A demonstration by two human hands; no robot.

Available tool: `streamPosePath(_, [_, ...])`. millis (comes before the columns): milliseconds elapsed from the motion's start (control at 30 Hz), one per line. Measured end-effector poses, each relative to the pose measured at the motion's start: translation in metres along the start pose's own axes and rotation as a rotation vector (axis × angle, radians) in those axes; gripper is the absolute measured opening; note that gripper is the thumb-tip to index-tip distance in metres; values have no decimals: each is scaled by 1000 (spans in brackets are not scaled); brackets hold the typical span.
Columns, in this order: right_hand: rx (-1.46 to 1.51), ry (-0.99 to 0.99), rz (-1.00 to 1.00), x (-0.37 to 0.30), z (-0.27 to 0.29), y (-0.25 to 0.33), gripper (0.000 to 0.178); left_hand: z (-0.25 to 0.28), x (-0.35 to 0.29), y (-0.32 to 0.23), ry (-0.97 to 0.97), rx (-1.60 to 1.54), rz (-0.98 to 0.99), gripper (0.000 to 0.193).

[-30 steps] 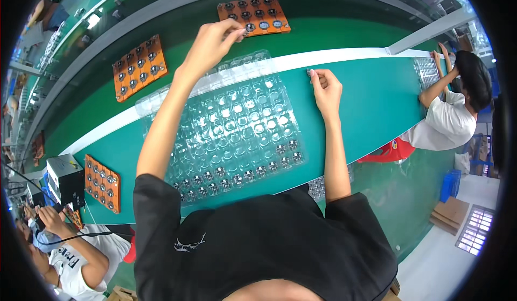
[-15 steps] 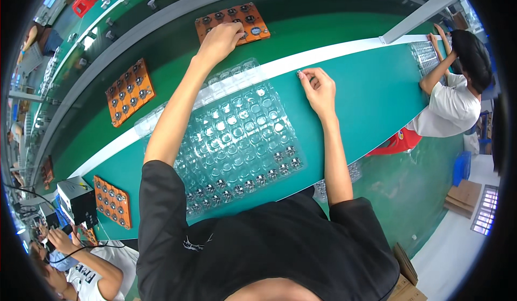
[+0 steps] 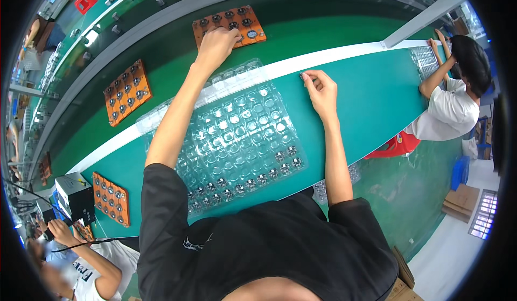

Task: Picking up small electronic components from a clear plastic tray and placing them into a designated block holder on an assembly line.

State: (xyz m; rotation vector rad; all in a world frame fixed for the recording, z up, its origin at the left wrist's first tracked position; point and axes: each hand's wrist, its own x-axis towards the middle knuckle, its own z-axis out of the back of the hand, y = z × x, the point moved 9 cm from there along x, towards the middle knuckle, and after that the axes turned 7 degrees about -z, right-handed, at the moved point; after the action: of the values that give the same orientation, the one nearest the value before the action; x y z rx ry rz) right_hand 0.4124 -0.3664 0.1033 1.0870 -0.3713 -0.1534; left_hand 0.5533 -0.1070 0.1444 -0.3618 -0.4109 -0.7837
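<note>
My left hand (image 3: 216,46) reaches over the near edge of an orange board (image 3: 256,23) that carries rows of round dark-and-silver parts. Its fingers are drawn together at the board's near row; what they grip, if anything, is hidden beneath them. To the right, above the green tabletop, my right hand (image 3: 323,93) pinches a small dark part (image 3: 302,75) between thumb and forefinger. Between my forearms lies a clear plastic blister tray (image 3: 237,131), with several silver parts (image 3: 250,184) sitting in the pockets closest to me.
Another orange board (image 3: 128,92) lies on the green belt at left, and a third (image 3: 111,199) rests on the table beside a black-and-white box (image 3: 75,196). A white post (image 3: 423,19) rises at right. Co-workers sit at both sides, near a red stool (image 3: 396,146).
The far orange board sits slightly more to the left, and my left hand has shifted a little left and nearer. My right hand keeps its pinch, almost in place.
</note>
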Motion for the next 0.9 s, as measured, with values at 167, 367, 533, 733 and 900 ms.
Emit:
streamPosePath(167, [2,-5,-32,-1,1,-4,9,6,-5,-4,-9,3,20,15])
streamPosePath(367, [9,14,-27,-1,-2,-3,9,9,-13,0,-45,100,98,15])
streamPosePath(533, [19,37,-51,-1,-5,-7,13,13,-21,2,-85,113,130,16])
streamPosePath(733, [23,27,-86,0,-4,-10,14,23,-30,15,-91,-22,163,17])
streamPosePath(900, [20,24,-84,0,-4,-10,14,25,-36,26,-139,-140,147,17])
